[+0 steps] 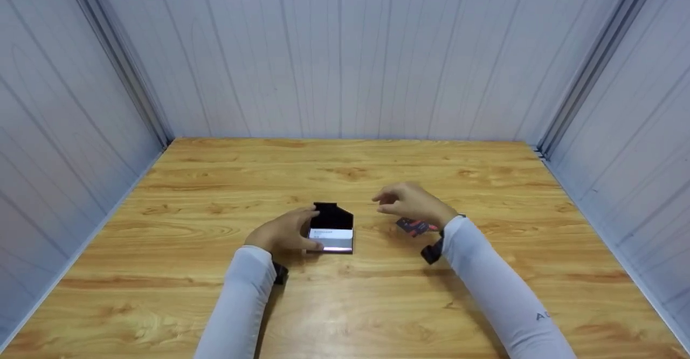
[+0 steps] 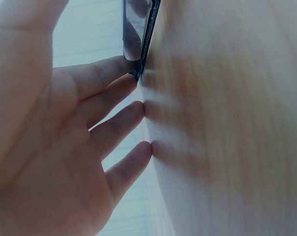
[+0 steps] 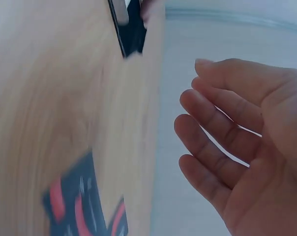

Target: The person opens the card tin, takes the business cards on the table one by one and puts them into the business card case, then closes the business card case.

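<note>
A black card case [image 1: 337, 220] lies open, lid towards 12 o'clock, silvery front edge at 6, with a white printed card [image 1: 330, 234] inside; the left hand [image 1: 283, 230] grips it at 9 o'clock. At 3 o'clock, apart, dark red-striped card stock [image 1: 414, 226] lies flat, partly hidden beneath the right hand [image 1: 418, 204], 2 corners showing

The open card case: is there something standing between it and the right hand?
Nothing visible does: only bare wooden tabletop lies between the right hand and the open card case. Dark, red-marked cards lie farther right, off that path; the left hand holds the case's left side.
</note>
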### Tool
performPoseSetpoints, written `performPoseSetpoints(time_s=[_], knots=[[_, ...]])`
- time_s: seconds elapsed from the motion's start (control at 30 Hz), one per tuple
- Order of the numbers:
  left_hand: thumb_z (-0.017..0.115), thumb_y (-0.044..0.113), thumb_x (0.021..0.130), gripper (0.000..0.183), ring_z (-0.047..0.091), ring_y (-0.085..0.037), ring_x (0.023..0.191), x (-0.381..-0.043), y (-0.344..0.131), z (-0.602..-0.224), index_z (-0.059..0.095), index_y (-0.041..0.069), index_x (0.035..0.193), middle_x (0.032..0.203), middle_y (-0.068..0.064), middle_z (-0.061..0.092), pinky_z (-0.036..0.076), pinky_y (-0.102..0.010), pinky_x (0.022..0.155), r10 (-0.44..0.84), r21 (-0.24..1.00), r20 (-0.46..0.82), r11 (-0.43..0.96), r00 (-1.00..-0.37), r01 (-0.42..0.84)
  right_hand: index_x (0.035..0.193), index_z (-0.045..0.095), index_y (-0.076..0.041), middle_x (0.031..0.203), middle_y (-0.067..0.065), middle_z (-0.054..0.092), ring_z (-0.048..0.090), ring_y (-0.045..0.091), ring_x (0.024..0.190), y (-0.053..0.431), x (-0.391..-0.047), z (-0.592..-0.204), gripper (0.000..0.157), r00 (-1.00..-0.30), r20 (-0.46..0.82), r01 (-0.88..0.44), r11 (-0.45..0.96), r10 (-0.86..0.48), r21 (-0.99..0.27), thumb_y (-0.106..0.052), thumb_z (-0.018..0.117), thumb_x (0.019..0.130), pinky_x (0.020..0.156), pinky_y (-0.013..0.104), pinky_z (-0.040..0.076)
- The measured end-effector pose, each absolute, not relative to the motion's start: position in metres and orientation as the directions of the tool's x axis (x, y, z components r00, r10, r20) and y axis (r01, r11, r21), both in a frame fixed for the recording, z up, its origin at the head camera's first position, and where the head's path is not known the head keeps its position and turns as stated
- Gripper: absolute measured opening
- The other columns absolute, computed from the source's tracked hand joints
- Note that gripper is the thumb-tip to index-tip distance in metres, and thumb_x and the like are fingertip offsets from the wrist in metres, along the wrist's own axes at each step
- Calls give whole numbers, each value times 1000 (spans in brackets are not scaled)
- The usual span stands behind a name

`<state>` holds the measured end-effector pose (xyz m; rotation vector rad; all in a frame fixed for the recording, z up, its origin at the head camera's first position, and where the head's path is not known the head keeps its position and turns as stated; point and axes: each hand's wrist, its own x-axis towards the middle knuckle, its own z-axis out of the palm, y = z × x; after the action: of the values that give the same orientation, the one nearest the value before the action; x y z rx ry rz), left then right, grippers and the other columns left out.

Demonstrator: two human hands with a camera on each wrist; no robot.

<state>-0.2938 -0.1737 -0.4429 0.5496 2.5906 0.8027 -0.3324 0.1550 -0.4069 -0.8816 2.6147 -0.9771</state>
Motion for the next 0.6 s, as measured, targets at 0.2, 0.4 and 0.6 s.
performPoseSetpoints(time_s=[0.2, 0.4, 0.6], knots=[[79, 38, 88, 90, 18, -31, 150, -291, -172, -441, 30, 14, 159, 165, -7, 20, 21, -51, 119, 463, 626, -232, 744, -855, 233, 130, 65, 0, 116, 12, 71, 67, 23, 104, 195, -332, -413, 36, -831, 8, -427, 629, -556, -649, -17, 67, 99, 90, 42, 55], [79, 37, 88, 90, 17, -29, 151, -291, -173, -442, 30, 14, 159, 166, -5, 19, 20, -50, 119, 475, 638, -218, 731, -852, 244, 127, 67, 1, 116, 15, 70, 66, 28, 107, 233, -329, -419, 36, -869, -26, -376, 694, -494, -613, -19, 69, 97, 93, 47, 53], [78, 38, 89, 89, 16, -28, 151, -291, -173, -442, 30, 13, 159, 166, -4, 17, 21, -50, 119, 478, 637, -217, 730, -851, 247, 131, 64, 1, 121, 19, 66, 61, 37, 113, 266, -327, -423, 49, -893, -96, -318, 767, -440, -557, -29, 75, 93, 96, 54, 49]])
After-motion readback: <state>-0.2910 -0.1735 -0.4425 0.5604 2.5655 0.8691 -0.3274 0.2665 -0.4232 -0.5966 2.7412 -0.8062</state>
